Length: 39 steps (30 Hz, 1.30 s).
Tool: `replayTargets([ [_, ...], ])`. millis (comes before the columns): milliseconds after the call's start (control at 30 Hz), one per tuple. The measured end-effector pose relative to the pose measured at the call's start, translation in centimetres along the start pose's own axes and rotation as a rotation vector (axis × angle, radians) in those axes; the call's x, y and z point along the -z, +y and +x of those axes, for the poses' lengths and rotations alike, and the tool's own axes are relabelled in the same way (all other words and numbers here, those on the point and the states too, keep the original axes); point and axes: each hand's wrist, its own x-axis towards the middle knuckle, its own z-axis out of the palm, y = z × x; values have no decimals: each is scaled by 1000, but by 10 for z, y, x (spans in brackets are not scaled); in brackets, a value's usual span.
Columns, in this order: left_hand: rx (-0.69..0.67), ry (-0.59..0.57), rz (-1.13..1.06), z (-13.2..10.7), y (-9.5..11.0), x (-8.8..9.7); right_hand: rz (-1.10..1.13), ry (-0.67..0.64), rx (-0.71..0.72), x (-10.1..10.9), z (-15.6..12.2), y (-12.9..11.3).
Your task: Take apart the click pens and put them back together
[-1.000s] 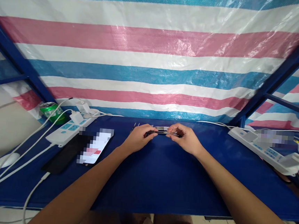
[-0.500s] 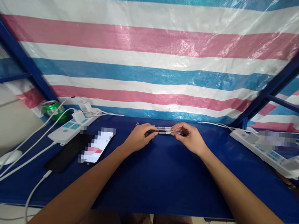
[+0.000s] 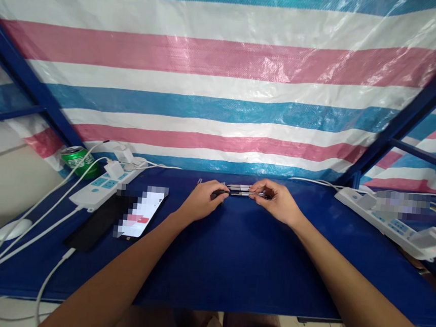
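Slim black-and-white pens lie side by side near the far edge of the blue table, spanning the gap between my hands. My left hand has its thumb and fingers closed on the dark left end of the nearest pen. On the right, my right hand pinches the pens' other end, where a clear, shiny part shows. How many pens there are, and which ones each hand grips, is partly hidden by the fingers. Thin pale pieces show just behind my left hand, too small to name.
Left of my arm lie a lit phone, a dark phone, a white power strip with cables and a green can. Another power strip sits at the right. A striped plastic sheet hangs behind the table.
Both hands stay in nearly the same place. Between them the pens have shifted slightly, with a dark gap now showing between their white barrels.
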Motion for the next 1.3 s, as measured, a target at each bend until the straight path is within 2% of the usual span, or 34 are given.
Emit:
replayTargets([
  [233,-26,-118,-140,-2,13,-6,61,-95,-23,-19,-5,-10],
  [300,26,-156,-242,-3,15,-9,95,-118,-27,-23,-6,-12],
  [400,124,-155,-399,-4,15,-11,117,-100,-8,-25,-6,-15],
  [567,168,-197,-541,-2,12,-15,87,-73,73,-27,-7,-24],
  [667,163,-180,-522,-1,14,-14,54,-86,86,-28,-8,-27],
  [767,159,-92,-434,-1,16,-11,65,-79,93,-28,-7,-28],
  [900,176,-48,-486,-1,16,-11,24,-65,124,-23,-6,-27],
  [1200,145,1,-432,-3,13,-10,183,-120,-87,-23,-10,-33],
  [1300,155,-48,-413,-3,14,-7,204,-90,-97,-22,-9,-29],
])
